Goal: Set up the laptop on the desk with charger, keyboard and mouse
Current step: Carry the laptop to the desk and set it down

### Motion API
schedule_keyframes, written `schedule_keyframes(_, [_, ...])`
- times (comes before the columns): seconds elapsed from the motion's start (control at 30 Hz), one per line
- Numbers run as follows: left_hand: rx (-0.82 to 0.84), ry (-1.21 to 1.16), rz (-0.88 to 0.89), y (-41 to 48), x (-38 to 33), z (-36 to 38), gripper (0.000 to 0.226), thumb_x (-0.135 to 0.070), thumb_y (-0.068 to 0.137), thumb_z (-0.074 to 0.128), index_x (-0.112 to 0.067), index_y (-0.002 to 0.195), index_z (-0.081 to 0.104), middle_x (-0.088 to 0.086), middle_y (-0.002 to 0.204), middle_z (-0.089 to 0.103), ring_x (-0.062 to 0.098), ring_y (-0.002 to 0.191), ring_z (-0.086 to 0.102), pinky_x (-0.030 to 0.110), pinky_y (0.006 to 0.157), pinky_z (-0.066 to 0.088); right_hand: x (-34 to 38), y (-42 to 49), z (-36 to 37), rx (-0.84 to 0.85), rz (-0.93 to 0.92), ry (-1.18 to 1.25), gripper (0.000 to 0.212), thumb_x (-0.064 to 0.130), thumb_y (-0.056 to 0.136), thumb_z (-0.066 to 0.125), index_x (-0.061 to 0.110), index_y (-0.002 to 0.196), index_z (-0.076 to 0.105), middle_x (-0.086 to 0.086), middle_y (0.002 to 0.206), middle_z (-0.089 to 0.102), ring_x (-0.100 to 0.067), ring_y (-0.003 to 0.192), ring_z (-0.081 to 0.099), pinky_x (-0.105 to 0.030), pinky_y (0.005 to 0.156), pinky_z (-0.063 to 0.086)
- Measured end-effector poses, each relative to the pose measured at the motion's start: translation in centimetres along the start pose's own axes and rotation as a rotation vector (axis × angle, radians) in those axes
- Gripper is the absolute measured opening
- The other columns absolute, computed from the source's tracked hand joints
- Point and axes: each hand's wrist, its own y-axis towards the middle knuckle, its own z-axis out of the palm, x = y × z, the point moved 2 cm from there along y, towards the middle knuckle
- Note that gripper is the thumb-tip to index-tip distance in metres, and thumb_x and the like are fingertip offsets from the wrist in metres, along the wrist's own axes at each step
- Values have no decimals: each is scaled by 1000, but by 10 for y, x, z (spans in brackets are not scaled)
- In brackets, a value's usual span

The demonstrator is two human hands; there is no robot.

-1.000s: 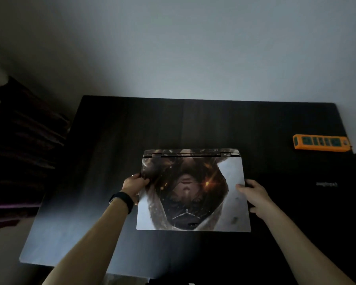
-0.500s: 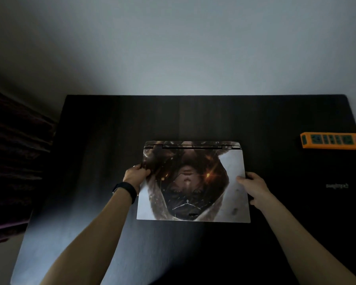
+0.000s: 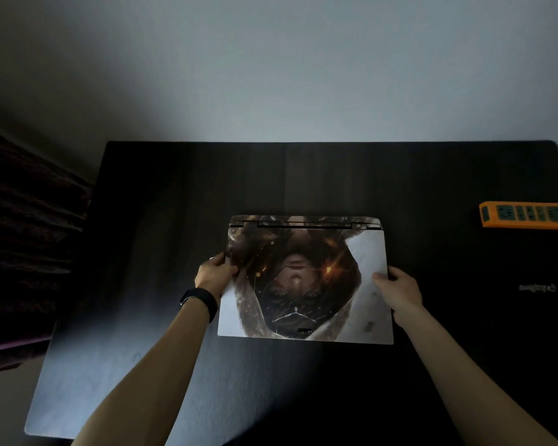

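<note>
A closed laptop (image 3: 306,281) with a printed picture on its lid lies flat near the middle of the dark desk (image 3: 161,201), hinge side away from me. My left hand (image 3: 214,275) grips its left edge, thumb on the lid, a black band on the wrist. My right hand (image 3: 398,289) grips the right edge, thumb on top. No charger, keyboard or mouse is in view.
An orange power strip (image 3: 527,214) lies at the desk's far right edge. A small printed logo (image 3: 537,287) marks the dark desk mat on the right. A dark piece of furniture (image 3: 23,239) stands left of the desk. A pale wall runs behind.
The laptop has slid a little farther from me on the desk, both hands holding its sides throughout. The camera view has shifted slightly.
</note>
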Motion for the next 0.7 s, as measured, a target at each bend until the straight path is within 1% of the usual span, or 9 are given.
schedule_keyframes(0.1, [25,30,34,-3,3,-2,57,-6,78,71,-32,128,62,0,103,67,26,100,63,45,94,53,-1,1,1,7,-15,-13,53,35,94,63,24,144,51,-6,139,58,-28,123,57,-44,102,49])
schedule_keyframes(0.17, [22,98,71,-4,6,-5,64,-14,75,75,-34,134,57,1,110,65,28,107,62,47,97,52,-1,0,3,24,-33,-4,52,34,94,64,24,144,51,-5,139,58,-27,123,57,-43,102,49])
schedule_keyframes(0.23, [-3,232,144,-10,10,-8,75,-28,74,75,-36,143,44,3,125,59,29,120,55,47,103,46,-4,0,5,43,-69,-17,53,34,94,65,24,144,51,-5,138,59,-26,122,58,-45,103,49])
schedule_keyframes(0.3, [-30,289,216,-27,16,-7,82,-31,80,74,-36,150,31,5,137,44,26,122,49,44,105,44,-7,-6,6,47,-139,-96,56,35,93,66,23,145,49,-5,139,58,-27,124,57,-45,103,48])
schedule_keyframes(0.37, [-32,332,324,-49,27,-3,85,-29,82,73,-41,151,25,3,137,33,23,118,47,41,101,46,-15,-15,9,52,-245,-162,65,36,88,71,24,146,44,-5,140,56,-27,126,56,-45,103,48])
schedule_keyframes(0.43, [-6,486,442,-65,46,1,88,-37,78,75,-46,148,22,5,145,25,29,127,42,46,102,47,-30,-30,11,40,-311,-235,83,42,82,76,28,151,32,-8,147,47,-30,132,49,-48,107,44])
schedule_keyframes(0.47, [15,576,468,-70,56,2,91,-42,76,76,-49,148,20,4,152,16,34,133,36,49,102,46,-39,-36,12,31,-324,-271,91,44,80,77,29,154,25,-10,151,41,-32,137,43,-49,109,41])
schedule_keyframes(0.57, [52,724,491,-81,83,2,104,-56,69,78,-51,150,12,2,160,-12,40,141,23,53,104,44,-66,-54,16,33,-346,-337,108,53,77,77,30,158,8,-11,158,27,-36,143,30,-51,112,34])
schedule_keyframes(0.7, [66,799,488,-83,98,-2,116,-60,65,79,-55,149,0,3,160,-22,39,144,17,51,110,39,-93,-63,18,62,-443,-351,115,58,73,78,32,158,5,-5,163,21,-35,146,22,-51,114,31])
